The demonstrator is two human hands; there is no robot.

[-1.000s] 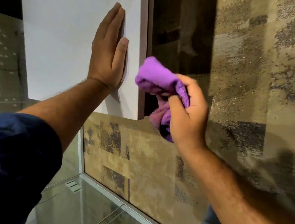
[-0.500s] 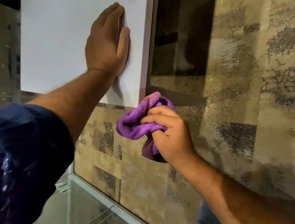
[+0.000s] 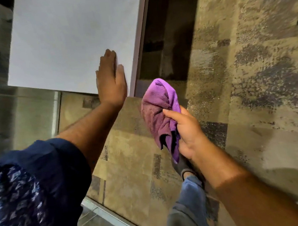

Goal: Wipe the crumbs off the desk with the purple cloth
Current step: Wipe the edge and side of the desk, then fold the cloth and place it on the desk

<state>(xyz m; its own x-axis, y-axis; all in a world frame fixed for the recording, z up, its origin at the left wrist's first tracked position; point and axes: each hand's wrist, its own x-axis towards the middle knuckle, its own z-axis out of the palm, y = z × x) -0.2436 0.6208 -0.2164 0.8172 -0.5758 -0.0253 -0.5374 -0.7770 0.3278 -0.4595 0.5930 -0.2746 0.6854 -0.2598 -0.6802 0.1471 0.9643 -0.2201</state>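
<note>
White tabletop [image 3: 66, 48] fills the upper left; left hand [image 3: 111, 80] rests flat, right hand [image 3: 185, 132] grips purple cloth [image 3: 159, 108] — best swept outward, past the edge.

The left hand [image 3: 111, 80] lies flat and open, fingers together and stretched forward, its forearm reaching out from a rolled dark blue sleeve [image 3: 44, 162]. The right hand [image 3: 187, 132] (palm turned toward the left) is curled into a fist around the purple cloth [image 3: 159, 108], the bare forearm slanting in from lower right.
</note>
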